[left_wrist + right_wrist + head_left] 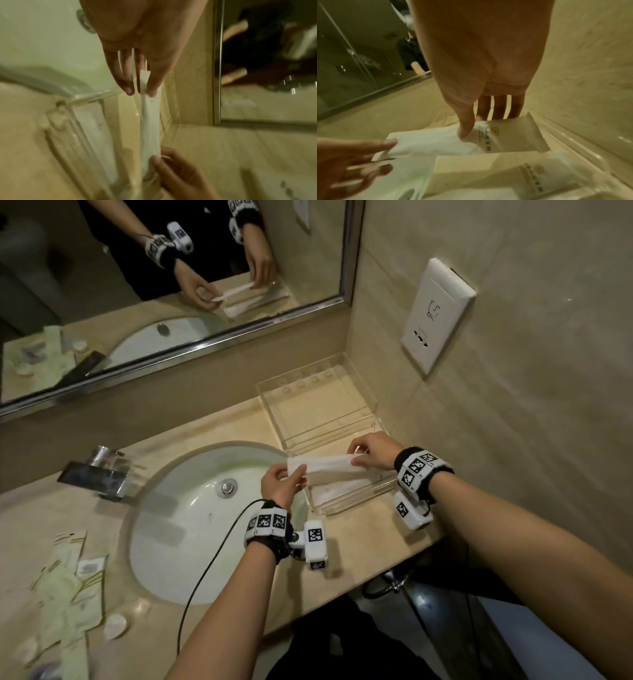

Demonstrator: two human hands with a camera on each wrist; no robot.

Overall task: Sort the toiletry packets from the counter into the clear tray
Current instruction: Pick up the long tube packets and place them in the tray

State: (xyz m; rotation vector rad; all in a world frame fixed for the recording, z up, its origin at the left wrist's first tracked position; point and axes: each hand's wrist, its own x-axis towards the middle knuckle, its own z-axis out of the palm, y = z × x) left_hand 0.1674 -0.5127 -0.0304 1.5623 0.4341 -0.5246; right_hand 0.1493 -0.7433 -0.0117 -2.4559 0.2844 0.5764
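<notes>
A long white packet [325, 465] hangs level just above the near compartment of the clear tray [270, 402]. My left hand [294, 474] pinches its left end and my right hand [356, 457] pinches its right end. In the left wrist view my left hand [145, 90] nips the packet [150, 128] between thumb and fingers, and my right hand [180, 175] grips the far end. The right wrist view shows my right hand's thumb [465, 129] pressed on the packet [436, 142]. Another white packet [342, 491] lies in the tray beneath.
A round sink [154, 559] with a chrome faucet [99, 474] sits left of the tray. Several pale green packets [68, 594] and round caps [116, 626] lie on the counter at the far left. The mirror [171, 268] and a wall socket [438, 313] border the tray.
</notes>
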